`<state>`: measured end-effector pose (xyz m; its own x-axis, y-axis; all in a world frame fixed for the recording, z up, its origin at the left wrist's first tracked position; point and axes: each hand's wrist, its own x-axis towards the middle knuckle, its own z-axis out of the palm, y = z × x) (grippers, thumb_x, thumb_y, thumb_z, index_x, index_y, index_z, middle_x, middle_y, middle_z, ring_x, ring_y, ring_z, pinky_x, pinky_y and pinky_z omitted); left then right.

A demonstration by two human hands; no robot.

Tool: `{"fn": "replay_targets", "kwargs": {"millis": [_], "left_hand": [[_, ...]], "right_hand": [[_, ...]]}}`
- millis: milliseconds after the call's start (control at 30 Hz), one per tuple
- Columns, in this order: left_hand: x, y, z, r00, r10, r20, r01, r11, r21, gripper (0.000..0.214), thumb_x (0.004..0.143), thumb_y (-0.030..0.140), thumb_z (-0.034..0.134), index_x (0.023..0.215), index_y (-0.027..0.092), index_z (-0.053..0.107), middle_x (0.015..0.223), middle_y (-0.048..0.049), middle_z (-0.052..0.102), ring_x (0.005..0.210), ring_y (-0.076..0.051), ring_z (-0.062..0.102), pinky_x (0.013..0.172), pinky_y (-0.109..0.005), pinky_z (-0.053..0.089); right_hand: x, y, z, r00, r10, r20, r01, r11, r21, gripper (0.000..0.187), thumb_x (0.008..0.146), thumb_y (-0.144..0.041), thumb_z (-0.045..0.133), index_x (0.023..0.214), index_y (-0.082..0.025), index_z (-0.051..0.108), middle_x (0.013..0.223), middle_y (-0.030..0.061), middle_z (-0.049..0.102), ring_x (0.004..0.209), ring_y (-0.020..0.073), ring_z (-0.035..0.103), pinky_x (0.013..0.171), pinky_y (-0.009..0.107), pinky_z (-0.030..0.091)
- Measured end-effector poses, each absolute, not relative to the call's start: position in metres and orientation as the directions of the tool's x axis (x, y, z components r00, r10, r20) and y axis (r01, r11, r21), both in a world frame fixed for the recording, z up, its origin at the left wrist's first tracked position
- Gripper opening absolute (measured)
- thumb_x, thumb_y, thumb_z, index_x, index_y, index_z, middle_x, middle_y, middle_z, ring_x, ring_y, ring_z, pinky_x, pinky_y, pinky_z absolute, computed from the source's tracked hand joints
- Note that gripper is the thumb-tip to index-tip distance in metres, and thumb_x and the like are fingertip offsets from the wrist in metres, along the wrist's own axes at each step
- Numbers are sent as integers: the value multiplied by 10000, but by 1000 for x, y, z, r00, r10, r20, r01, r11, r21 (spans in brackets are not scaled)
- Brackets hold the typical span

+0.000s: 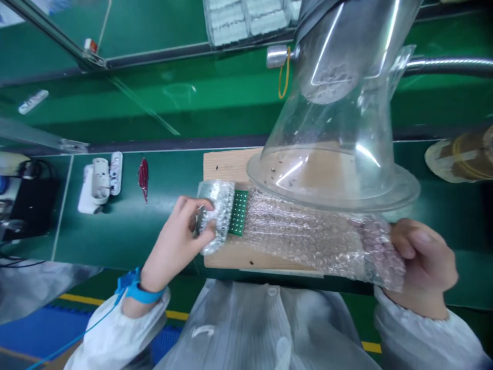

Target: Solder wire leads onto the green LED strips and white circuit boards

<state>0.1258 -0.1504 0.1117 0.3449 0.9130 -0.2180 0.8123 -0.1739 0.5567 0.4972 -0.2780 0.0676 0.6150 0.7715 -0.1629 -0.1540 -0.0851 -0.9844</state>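
From my seat, the long clear bubble-wrap sleeve lies with its long axis running 9 to 3 o'clock across the pale wooden board, which rests on the green bench top. My left hand sits at the sleeve's 9 o'clock end, fingers and thumb pinched shut on the folded-over flap there. My right hand is curled closed around the bunched 3 o'clock end. Inside the sleeve, a small green perforated circuit board shows just to the 3 o'clock side of the left hand, touching the flap. That makes the left hand much the nearer; the right hand is well apart from it. At 12 o'clock above the sleeve hangs a clear plastic funnel-shaped hood with dark specks on its inner wall. At 9 o'clock on the bench lie a white power strip and a small red object.
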Motion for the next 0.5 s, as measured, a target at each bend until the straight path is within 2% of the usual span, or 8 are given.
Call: {"fn": "replay_targets", "kwargs": {"millis": [100,167,267,367,433,500], "left_hand": [[97,-151,114,124,965,-229,780,48,624,248,991,360,618,1214,257,580,1153,-45,634,562,-101,486,516,-281,442],[80,-148,111,2,975,-220,793,133,594,283,1000,402,615,1242,259,583,1203,-52,675,566,-106,499,514,-282,439],[60,-139,96,-57,977,-206,832,160,531,349,1017,509,589,1228,234,625,1241,-78,711,726,-166,613,618,-304,497],[47,-131,74,-62,966,-249,822,191,537,556,974,634,599,1303,186,595,1292,-130,689,891,-221,672,709,-321,536],[43,-126,64,-70,955,-288,820,220,529,749,922,690,635,1437,159,520,1356,-166,650,957,-247,686,749,-337,552],[41,-121,61,-49,948,-314,836,211,506,858,890,732,644,1486,134,491,1384,-194,632,1089,-304,682,840,-378,561]], "right_hand": [[501,-271,68,618,768,-166,-163,-81,-983,537,723,-403,843,457,-231,408,481,-29,278,406,105,227,413,360,103],[504,-269,67,606,774,-182,-143,-119,-983,524,735,-412,842,464,-230,433,482,-20,302,415,110,262,424,361,113],[512,-265,61,607,751,-260,-95,-256,-962,460,807,-391,834,518,-220,519,519,9,397,472,134,358,466,365,181],[523,-263,53,645,669,-370,-113,-396,-911,284,823,-313,848,639,-226,649,644,37,528,565,162,456,517,362,264],[530,-265,50,687,654,-317,-57,-386,-921,167,818,-245,823,700,-237,705,733,53,586,648,185,533,582,377,338],[532,-269,51,757,641,-127,136,-344,-929,119,839,-225,777,738,-249,719,756,54,616,697,208,585,657,406,390]]}}
